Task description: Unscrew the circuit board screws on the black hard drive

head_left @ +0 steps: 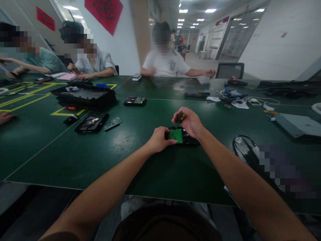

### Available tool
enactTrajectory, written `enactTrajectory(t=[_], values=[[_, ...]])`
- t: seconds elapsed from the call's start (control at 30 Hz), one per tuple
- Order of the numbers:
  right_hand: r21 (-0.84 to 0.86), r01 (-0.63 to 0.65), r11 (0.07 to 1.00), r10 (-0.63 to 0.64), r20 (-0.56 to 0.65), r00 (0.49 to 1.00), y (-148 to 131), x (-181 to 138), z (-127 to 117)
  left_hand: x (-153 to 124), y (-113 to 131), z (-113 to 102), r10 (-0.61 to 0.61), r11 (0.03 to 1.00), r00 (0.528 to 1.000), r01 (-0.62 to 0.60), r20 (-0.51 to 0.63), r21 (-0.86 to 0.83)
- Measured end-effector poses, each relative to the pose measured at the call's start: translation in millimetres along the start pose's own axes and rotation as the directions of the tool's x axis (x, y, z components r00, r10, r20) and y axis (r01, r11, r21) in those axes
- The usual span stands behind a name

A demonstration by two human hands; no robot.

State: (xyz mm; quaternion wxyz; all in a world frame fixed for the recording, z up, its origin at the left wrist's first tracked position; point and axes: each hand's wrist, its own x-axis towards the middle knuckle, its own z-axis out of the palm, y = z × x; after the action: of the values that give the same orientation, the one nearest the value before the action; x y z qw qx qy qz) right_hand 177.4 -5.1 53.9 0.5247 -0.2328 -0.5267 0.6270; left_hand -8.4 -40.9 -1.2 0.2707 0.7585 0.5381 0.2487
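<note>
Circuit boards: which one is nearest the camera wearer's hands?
The bright green board beside the left hand; the loose board and far board lie left of both hands, untouched.

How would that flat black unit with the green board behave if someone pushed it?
The black unit would probably slide rather than roll, since it lies flat on the table. Its straight-edged, boxy shape suggests it's stiff. The green board is likely the fragile part, being exposed on top.

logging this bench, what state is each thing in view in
Left hand: gripping black device
Right hand: holding screwdriver
Screwdriver: tilted, shaft down
Black device: flat, green board exposed
Loose circuit board: detached
Black panels: appear stacked
Ceiling lights: lit
</note>
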Motion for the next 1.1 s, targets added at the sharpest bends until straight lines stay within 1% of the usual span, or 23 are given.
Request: enactTrajectory(t=[0.23,0.47,0.67,0.87,1.1], values=[[0.01,-0.031,0.999,0.031,-0.03,0.999,-0.1,1.6,-1.1,-1.1,3.0,-0.7,-0.009,1.0,1.0,0.009,-0.005,0.005],[0.024,-0.02,1.0,0.02,-0.009,1.0,0.5,3.0,-5.1,-0.5,1.6,0.3,0.011,1.0,1.0,-0.011,-0.009,0.004],[0.01,-0.005,1.0,0.005,-0.029,1.0,-0.3,-0.1,-1.0,-0.9,1.1,0.2,0.003,1.0,1.0,-0.003,-0.003,-0.005],[0.019,-0.021,1.0,0.021,0.014,1.0,-2.2,-0.4,-0.8,-1.0,1.5,-0.5,-0.006,1.0,1.0,0.006,-0.001,-0.007],[0.011,-0.033,0.999,0.033,-0.034,0.999,-1.9,1.6,-4.0,-0.8,1.8,-1.0,0.014,1.0,1.0,-0.013,-0.001,0.007]])
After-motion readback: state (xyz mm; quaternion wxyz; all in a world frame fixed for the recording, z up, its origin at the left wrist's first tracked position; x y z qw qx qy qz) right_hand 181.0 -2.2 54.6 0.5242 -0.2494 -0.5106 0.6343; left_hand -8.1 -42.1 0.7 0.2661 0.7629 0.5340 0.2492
